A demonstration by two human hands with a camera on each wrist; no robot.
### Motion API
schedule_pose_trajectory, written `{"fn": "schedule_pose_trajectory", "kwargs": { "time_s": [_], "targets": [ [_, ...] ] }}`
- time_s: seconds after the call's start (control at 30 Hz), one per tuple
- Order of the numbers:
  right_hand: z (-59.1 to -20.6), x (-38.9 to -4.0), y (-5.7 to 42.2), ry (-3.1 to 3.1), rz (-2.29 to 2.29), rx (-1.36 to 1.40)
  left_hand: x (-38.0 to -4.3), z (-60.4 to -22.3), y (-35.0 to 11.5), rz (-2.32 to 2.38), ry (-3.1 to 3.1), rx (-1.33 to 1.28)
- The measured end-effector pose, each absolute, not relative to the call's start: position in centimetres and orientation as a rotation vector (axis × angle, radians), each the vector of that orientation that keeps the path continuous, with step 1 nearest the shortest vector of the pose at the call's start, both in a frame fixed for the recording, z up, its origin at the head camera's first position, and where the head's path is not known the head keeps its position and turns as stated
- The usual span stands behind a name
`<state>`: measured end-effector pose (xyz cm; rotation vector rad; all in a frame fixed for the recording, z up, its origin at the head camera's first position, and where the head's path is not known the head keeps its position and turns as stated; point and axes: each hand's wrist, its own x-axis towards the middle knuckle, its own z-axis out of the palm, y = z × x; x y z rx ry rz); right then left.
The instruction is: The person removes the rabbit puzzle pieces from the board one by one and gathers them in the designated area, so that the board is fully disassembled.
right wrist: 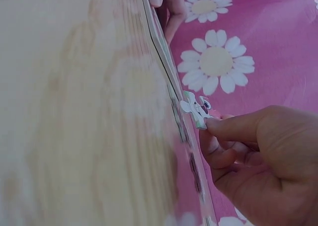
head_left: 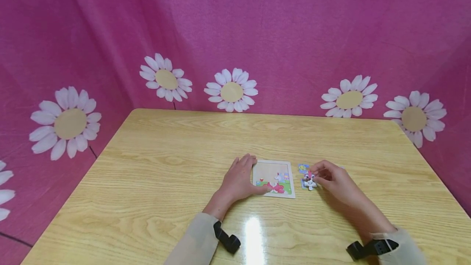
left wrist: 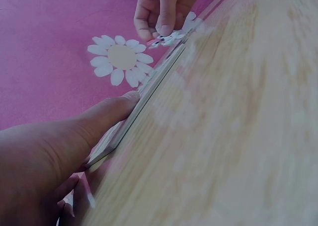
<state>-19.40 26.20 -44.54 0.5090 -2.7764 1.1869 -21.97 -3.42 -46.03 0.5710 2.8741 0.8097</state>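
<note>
A square puzzle board (head_left: 265, 171) with a pale rim lies on the table, with fitted picture pieces along its bottom and right and bare wood above. My left hand (head_left: 239, 180) rests at its left side, thumb stretched over the lower edge and fingers at the upper left corner. Just right of the board, my right hand (head_left: 339, 184) pinches a puzzle piece (head_left: 309, 180) with a pink and white animal face between thumb and fingers. That puzzle piece (right wrist: 197, 110) is tilted in the right wrist view, close over the tabletop.
A loose blue and yellow puzzle piece (head_left: 303, 167) lies right of the board; another (head_left: 303, 184) shows partly beneath the held one. The wooden table (head_left: 176, 167) reaches back to a pink curtain (head_left: 287, 44) printed with large daisies. Black straps circle both wrists.
</note>
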Motion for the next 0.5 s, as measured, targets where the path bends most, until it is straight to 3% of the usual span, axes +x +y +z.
{"fn": "schedule_pose_trajectory", "kwargs": {
  "time_s": [0.5],
  "targets": [
    [-44.6, -18.2, 28.9, -2.743, 1.151, 0.524, -22.1, -46.1, -3.5, 0.838, 2.852, 0.577]
  ]
}}
